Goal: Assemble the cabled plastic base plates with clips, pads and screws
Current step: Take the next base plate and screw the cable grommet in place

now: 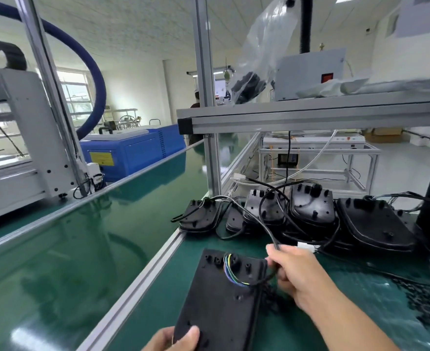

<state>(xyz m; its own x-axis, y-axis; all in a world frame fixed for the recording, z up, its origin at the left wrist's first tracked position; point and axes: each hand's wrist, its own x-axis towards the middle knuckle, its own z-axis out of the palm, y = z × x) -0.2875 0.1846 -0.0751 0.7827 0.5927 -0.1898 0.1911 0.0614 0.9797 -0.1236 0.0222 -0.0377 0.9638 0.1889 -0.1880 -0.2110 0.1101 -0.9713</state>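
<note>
A black plastic base plate (221, 300) is held tilted over the green bench mat, its ribbed inner side up, with coloured wires (230, 272) looping across its upper part. My left hand (176, 338) grips the plate's near bottom corner, thumb on top. My right hand (297, 272) pinches the plate's black cable (257, 219) at the plate's right edge. The cable runs up and away toward the stacked plates. A white connector (306, 246) lies just beyond my right hand.
Several stacks of black cabled base plates (312, 209) line the back of the bench mat (361, 300). Small black parts (421, 302) lie scattered at right. An aluminium post (212, 165) and shelf (310, 117) stand ahead. A green conveyor belt (69, 249) runs on the left.
</note>
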